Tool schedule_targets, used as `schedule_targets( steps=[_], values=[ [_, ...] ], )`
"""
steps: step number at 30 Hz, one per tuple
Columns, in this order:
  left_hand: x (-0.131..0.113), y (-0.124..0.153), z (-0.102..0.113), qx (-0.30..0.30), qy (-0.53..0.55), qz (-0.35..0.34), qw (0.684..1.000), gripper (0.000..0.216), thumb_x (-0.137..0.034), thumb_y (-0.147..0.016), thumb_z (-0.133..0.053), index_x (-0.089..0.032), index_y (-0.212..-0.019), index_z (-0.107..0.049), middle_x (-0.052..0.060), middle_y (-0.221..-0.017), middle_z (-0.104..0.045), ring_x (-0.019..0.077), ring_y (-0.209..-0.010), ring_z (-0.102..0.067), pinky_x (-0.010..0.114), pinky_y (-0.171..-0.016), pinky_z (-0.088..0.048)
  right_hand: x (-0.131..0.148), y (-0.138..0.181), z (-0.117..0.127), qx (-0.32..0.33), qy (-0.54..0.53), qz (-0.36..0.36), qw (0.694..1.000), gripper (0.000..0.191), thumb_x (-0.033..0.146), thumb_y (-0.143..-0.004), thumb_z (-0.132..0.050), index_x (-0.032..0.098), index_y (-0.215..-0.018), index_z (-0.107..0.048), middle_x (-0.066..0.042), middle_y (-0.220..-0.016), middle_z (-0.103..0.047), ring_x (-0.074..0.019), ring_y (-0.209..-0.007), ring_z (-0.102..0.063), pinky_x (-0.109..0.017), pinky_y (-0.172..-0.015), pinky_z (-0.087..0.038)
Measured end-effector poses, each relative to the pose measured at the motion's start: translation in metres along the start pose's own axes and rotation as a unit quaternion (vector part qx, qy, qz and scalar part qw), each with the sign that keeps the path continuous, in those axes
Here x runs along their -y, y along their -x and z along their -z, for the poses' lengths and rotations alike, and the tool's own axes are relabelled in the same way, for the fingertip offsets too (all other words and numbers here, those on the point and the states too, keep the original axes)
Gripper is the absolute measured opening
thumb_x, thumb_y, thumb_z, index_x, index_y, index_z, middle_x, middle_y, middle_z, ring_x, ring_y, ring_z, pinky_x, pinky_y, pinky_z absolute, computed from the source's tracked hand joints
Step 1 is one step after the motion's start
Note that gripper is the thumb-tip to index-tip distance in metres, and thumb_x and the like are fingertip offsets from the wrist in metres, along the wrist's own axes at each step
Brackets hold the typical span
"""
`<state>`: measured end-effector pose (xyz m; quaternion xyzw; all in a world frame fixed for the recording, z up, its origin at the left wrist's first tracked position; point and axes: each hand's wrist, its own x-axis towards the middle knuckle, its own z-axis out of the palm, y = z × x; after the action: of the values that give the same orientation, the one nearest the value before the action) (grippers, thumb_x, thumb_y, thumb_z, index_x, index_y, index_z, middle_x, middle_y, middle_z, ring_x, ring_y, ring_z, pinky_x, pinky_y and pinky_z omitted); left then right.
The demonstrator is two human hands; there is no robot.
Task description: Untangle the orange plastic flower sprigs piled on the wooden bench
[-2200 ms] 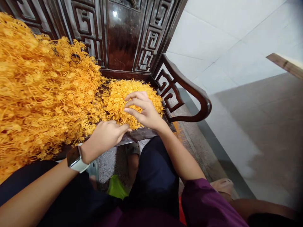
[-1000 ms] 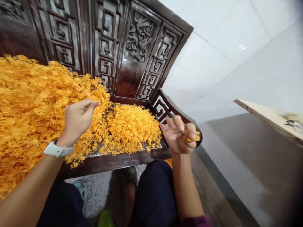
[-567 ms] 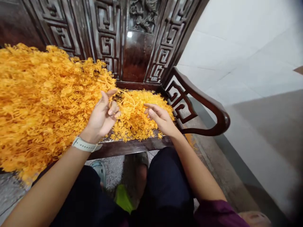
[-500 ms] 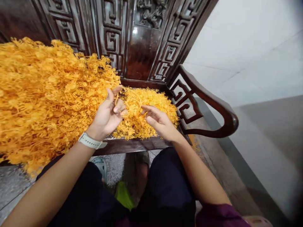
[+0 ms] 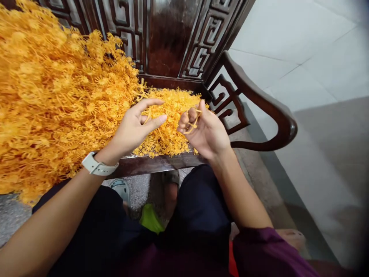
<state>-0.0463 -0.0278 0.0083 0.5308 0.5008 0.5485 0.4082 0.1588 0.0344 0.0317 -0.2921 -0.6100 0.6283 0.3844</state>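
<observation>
My left hand (image 5: 134, 125) is over the edge of the yellow pile, its thumb and index finger stretched apart. A thin yellow plastic stem (image 5: 148, 115) shows against its other, curled fingers, which are partly hidden. To the right, my right hand (image 5: 206, 130) is turned palm up. Its bent fingers hold a small yellow branched plastic sprig (image 5: 193, 125). Beneath and behind both hands lies a low heap of yellow plastic flower pieces (image 5: 173, 134). A far taller heap of yellow plastic flower sprigs (image 5: 72, 100) rises on the left.
The heaps rest on a dark wooden bench (image 5: 150, 164) with a carved back (image 5: 170, 42). A curved armrest (image 5: 268, 104) juts out at the right, beside a pale wall (image 5: 302, 46). Below are my knees, a grey clog (image 5: 121, 189) and a bright green object (image 5: 150, 218) on the floor.
My right hand has turned from palm down to palm up, showing the yellow sprig in its fingers. My left hand has rolled over, its back now showing. The view has tilted down slightly.
</observation>
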Motion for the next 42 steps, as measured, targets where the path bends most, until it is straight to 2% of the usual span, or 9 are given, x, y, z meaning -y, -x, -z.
schedule_targets(
  steps=[6,11,16,20,25,29,32,35,42],
  values=[
    [0.002,-0.001,0.014,-0.072,-0.203,-0.097,0.972,0.036,-0.034,-0.09,-0.081,-0.017,-0.122,-0.079,0.0,-0.066,-0.057,0.0153,-0.059,-0.05,0.026,-0.058,-0.033,0.0,0.007,0.007,0.028,-0.023,-0.035,0.999,0.046,0.069,-0.092,-0.071,0.023,-0.098,-0.069,0.001,-0.072,-0.054,-0.0135,-0.064,-0.052,-0.032,-0.061,-0.049],
    [0.009,-0.006,0.022,-0.05,-0.183,-0.05,0.981,0.025,-0.036,-0.088,-0.085,-0.016,-0.101,-0.077,-0.002,-0.059,-0.045,0.016,-0.062,-0.052,0.025,-0.057,-0.032,0.002,0.009,0.008,0.02,-0.064,-0.032,0.997,0.037,0.055,-0.088,-0.081,0.025,-0.108,-0.072,0.001,-0.081,-0.059,-0.0121,-0.067,-0.054,-0.03,-0.062,-0.048],
    [0.003,-0.005,0.007,-0.055,0.014,0.014,0.998,0.024,-0.027,-0.097,-0.076,-0.017,-0.084,-0.058,-0.009,-0.055,-0.032,0.0043,-0.044,-0.029,0.021,-0.047,-0.017,0.001,0.006,0.002,0.014,-0.108,-0.024,0.994,0.052,0.069,-0.095,-0.066,0.025,-0.12,-0.07,-0.001,-0.09,-0.063,-0.0109,-0.067,-0.053,-0.028,-0.061,-0.047],
    [-0.011,-0.005,-0.001,-0.073,0.186,0.069,0.978,0.028,-0.024,-0.105,-0.062,-0.022,-0.082,-0.048,-0.011,-0.053,-0.025,0.0045,-0.041,-0.016,0.021,-0.043,-0.013,-0.015,0.007,-0.009,-0.022,-0.006,0.022,1.0,0.059,0.08,-0.096,-0.054,0.03,-0.126,-0.061,-0.002,-0.099,-0.065,-0.0124,-0.073,-0.058,-0.029,-0.064,-0.047],
    [-0.014,-0.005,-0.003,-0.129,0.256,0.055,0.956,0.037,-0.041,-0.098,-0.076,-0.024,-0.081,-0.048,-0.01,-0.049,-0.026,0.0091,-0.041,-0.02,0.025,-0.04,-0.015,-0.032,0.017,-0.027,-0.005,0.137,0.129,0.982,0.037,0.057,-0.097,-0.072,0.023,-0.108,-0.061,-0.001,-0.092,-0.062,-0.0114,-0.074,-0.055,-0.029,-0.068,-0.047],
    [-0.01,-0.008,-0.016,-0.14,0.295,0.037,0.944,0.043,-0.04,-0.097,-0.078,-0.023,-0.078,-0.043,-0.009,-0.05,-0.03,0.0081,-0.043,-0.02,0.022,-0.041,-0.019,-0.033,0.016,-0.041,0.05,0.24,0.179,0.953,0.037,0.047,-0.095,-0.078,0.021,-0.119,-0.067,-0.004,-0.103,-0.07,-0.0135,-0.08,-0.058,-0.031,-0.074,-0.049],
    [-0.014,-0.014,-0.022,-0.13,0.31,0.046,0.941,0.041,-0.038,-0.097,-0.078,-0.022,-0.079,-0.045,-0.009,-0.05,-0.033,0.0074,-0.043,-0.021,0.02,-0.042,-0.019,-0.034,0.005,-0.041,0.056,0.159,0.164,0.972,0.025,0.046,-0.101,-0.069,0.021,-0.105,-0.069,-0.003,-0.094,-0.069,-0.0134,-0.08,-0.06,-0.031,-0.075,-0.05],
    [-0.026,-0.019,-0.019,-0.111,0.331,0.075,0.934,0.038,-0.037,-0.102,-0.072,-0.022,-0.08,-0.044,-0.01,-0.048,-0.029,0.0075,-0.041,-0.018,0.019,-0.04,-0.017,-0.035,-0.004,-0.033,0.033,0.018,0.101,0.994,0.034,0.052,-0.094,-0.077,0.021,-0.089,-0.062,0.002,-0.075,-0.061,-0.0114,-0.066,-0.054,-0.028,-0.064,-0.046],
    [-0.048,-0.009,-0.009,-0.101,0.343,0.144,0.923,0.03,-0.027,-0.109,-0.055,-0.022,-0.08,-0.047,-0.009,-0.048,-0.028,0.008,-0.039,-0.019,0.017,-0.037,-0.018,-0.024,-0.011,-0.011,-0.033,-0.114,0.048,0.992,0.034,0.043,-0.083,-0.084,0.023,-0.084,-0.056,0.004,-0.069,-0.054,-0.0102,-0.061,-0.048,-0.026,-0.06,-0.04]
  ],
)
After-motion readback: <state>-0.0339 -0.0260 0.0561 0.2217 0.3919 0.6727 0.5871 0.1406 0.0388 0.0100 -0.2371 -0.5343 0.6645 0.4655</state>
